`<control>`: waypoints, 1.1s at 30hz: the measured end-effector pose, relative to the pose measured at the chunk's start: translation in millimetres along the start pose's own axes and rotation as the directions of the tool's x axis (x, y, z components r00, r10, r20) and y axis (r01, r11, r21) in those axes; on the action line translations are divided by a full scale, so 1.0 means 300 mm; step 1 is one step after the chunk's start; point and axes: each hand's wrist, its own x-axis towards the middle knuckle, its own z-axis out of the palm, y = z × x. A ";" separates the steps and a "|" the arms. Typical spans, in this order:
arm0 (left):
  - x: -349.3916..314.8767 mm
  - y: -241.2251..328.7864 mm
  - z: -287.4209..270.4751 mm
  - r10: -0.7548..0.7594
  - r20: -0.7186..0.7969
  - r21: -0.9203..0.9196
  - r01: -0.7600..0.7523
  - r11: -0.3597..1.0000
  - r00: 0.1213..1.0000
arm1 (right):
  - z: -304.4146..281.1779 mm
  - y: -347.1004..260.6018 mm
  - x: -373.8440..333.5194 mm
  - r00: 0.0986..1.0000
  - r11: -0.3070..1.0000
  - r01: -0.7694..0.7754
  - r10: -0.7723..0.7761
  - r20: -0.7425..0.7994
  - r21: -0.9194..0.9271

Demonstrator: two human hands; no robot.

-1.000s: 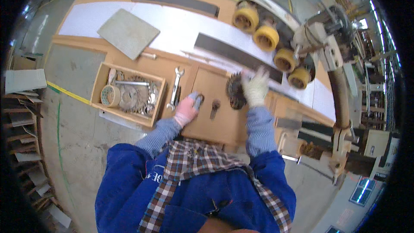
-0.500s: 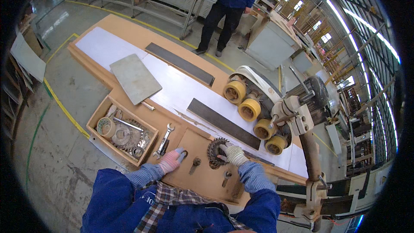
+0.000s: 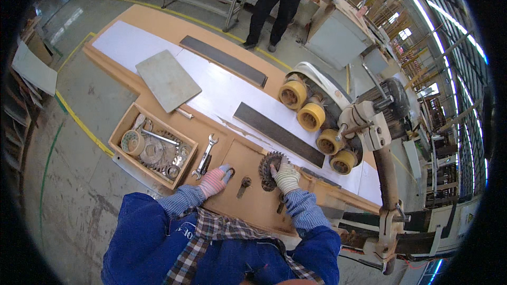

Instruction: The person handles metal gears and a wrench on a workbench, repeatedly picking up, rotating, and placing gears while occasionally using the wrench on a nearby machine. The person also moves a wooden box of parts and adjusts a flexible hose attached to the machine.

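My right hand [image 3: 287,177], in a striped knit glove, grips the edge of a dark toothed milling cutter [image 3: 268,169]. The cutter is tilted up above the brown board [image 3: 245,153]. My left hand [image 3: 214,181], in a pink and white glove, has its fingertips closed at a small dark ring [image 3: 231,173]. Between the hands a bolt-like metal part [image 3: 245,182] rests on the board. Another such part [image 3: 280,206] is partly covered by my right wrist. A double-ended open wrench [image 3: 206,157] lies left of the board, beside a darker tool [image 3: 206,163].
A wooden box [image 3: 119,133] with a tape roll, rings and tools stands at the left. A grey plate [image 3: 168,81] and dark strips [image 3: 280,133] lie on white sheeting. Yellow rollers [image 3: 311,116] on a machine arm overhang the right side. Across the table stands a person [image 3: 280,5].
My right hand has tipped the cutter further upright, with the wrist now over the nearby bolt-like part. The left hand's fingertips remain at the ring. The whole view has shifted slightly.
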 end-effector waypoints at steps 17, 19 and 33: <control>-0.003 0.007 -0.010 -0.009 0.037 0.003 0.008 1.000 0.999 | -0.095 0.128 0.070 0.639 0.610 0.769 -0.723 0.264 -0.189; -0.002 0.012 -0.014 0.012 0.019 -0.018 -0.012 1.000 1.000 | -0.088 0.136 0.088 0.651 0.648 0.756 -0.732 0.202 -0.091; 0.005 -0.052 0.041 -0.049 -0.013 0.049 0.050 0.998 0.999 | -0.096 0.050 0.193 0.859 0.898 0.312 -0.127 -0.496 0.310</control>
